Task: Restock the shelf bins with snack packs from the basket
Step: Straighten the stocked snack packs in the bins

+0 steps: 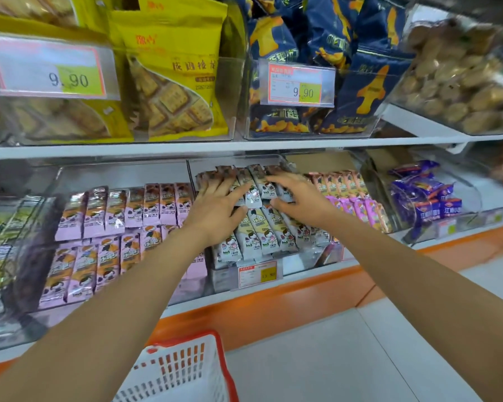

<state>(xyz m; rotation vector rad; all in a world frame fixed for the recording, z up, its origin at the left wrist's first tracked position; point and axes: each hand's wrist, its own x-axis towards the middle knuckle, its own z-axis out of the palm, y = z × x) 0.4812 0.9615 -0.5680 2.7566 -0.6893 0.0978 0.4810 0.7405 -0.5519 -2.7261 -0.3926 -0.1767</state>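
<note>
Both hands reach into the middle clear bin point(299, 261) on the lower shelf, which is filled with rows of white-and-brown snack packs point(262, 230). My left hand point(218, 204) lies flat on the back row with fingers spread. My right hand point(295, 195) rests on the packs beside it, fingers extended over the back row and thumb low against the front row. Neither hand visibly curls round a pack. The red-rimmed white basket point(183, 369) sits below at the bottom centre; its contents are out of sight.
A bin of pink-and-orange packs point(99, 227) lies to the left, and pink packs point(352, 198) and blue packs point(424, 195) to the right. The upper shelf carries yellow biscuit bags point(172, 76) and dark blue bags point(357, 88). An orange ledge point(273, 303) fronts the shelf.
</note>
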